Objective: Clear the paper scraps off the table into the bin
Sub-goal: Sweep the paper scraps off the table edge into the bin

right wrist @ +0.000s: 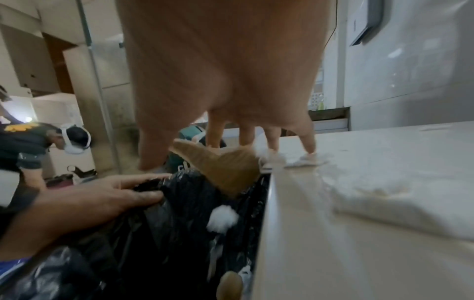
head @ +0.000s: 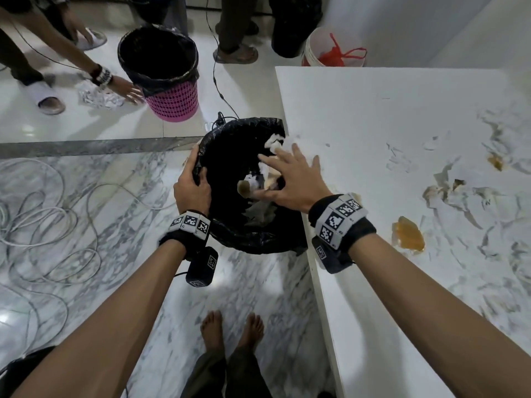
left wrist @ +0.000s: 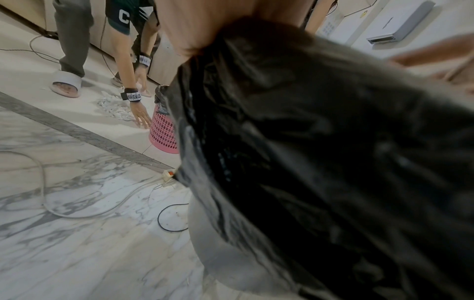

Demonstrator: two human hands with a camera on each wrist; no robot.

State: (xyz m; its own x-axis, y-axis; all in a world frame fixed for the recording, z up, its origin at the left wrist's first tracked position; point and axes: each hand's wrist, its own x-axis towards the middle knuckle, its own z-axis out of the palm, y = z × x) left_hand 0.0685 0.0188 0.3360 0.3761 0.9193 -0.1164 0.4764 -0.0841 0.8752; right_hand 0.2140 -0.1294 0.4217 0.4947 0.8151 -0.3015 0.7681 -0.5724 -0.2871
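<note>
A bin [head: 253,242] lined with a black bag stands on the floor against the white table's [head: 373,110] left edge. My left hand [head: 195,173] grips the bag's rim, fingers curled over it. My right hand [head: 287,170] is open with fingers spread over the table edge, its fingertips [right wrist: 310,146] touching white scraps [right wrist: 305,160] there. A brown scrap [right wrist: 225,168] and a white scrap [right wrist: 221,220] hang over the bin's mouth, and more paper [head: 253,179] lies inside. Several torn white and brown scraps [head: 448,193] are strewn over the table's right side.
A pink bin [head: 172,101] with a black liner stands farther back, where another person's hand [head: 126,87] touches a scrap pile on the floor. A white bucket [head: 333,50] holds a red bag. Cables [head: 43,214] loop on the floor at left; my bare feet [head: 230,331] stand below.
</note>
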